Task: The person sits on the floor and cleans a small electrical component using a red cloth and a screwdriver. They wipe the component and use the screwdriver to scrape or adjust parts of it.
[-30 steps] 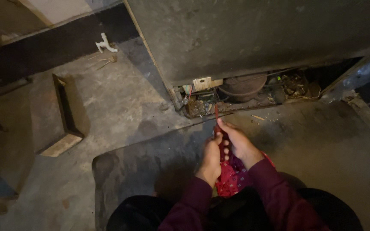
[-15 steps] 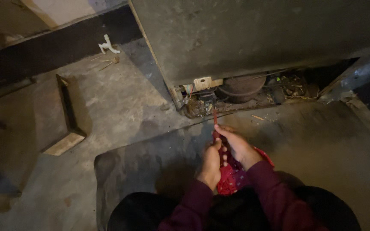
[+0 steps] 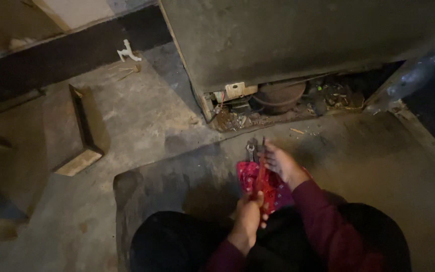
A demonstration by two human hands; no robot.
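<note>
I sit on a grey mat (image 3: pixel 167 181) before the open bottom of a large metal appliance (image 3: pixel 298 35). My left hand (image 3: pixel 249 214) grips the handle end of a long red tool (image 3: pixel 261 168) that points toward the appliance. My right hand (image 3: pixel 283 163) rests with its fingers apart on a red patterned cloth (image 3: pixel 273 189) beside the tool's shaft. A metal wrench (image 3: pixel 250 149) lies just beyond the cloth, near the tool's tip.
The appliance's base shows a round dark compressor (image 3: pixel 278 95), wires and debris (image 3: pixel 338 95). A wooden board (image 3: pixel 79 161) lies on the concrete floor at left. A small white fitting (image 3: pixel 128 52) sits near the dark wall strip. A plastic-wrapped object (image 3: pixel 404 80) leans at right.
My left hand has pulled back toward me along the red tool, and the hands have come apart. The red cloth and the wrench are now uncovered.
</note>
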